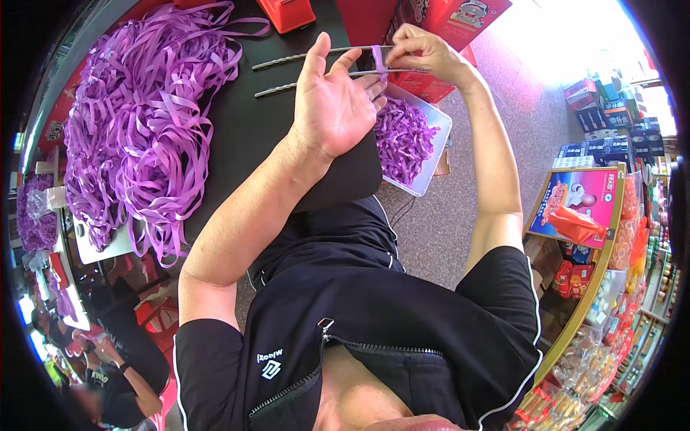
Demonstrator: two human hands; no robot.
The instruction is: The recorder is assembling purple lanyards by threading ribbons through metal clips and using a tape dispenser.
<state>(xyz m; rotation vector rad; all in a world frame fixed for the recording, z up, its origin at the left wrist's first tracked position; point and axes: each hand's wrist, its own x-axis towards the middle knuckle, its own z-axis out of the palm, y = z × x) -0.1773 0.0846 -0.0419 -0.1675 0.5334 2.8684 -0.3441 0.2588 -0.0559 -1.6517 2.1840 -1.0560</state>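
Observation:
Two thin metal rods (282,62) with twisted ends lie side by side over the dark tabletop's right part. A short purple strap (378,60) is wrapped across both rods. My right hand (425,54) is closed in a pinch at the strap's right side; its fingertips are partly hidden. My left hand (334,108) is held palm up by the rods, fingers spread and partly bent, its far fingertips near the strap. Below the rods, a clear plastic bin (436,147) holds many short purple strap pieces (404,140).
A large tangled heap of purple strap (154,108) covers the table's left side. Red boxes (463,25) stand at the far right of the black table (277,118). Stocked shelves and a display counter (575,208) line the right. Another person (118,373) sits at lower left.

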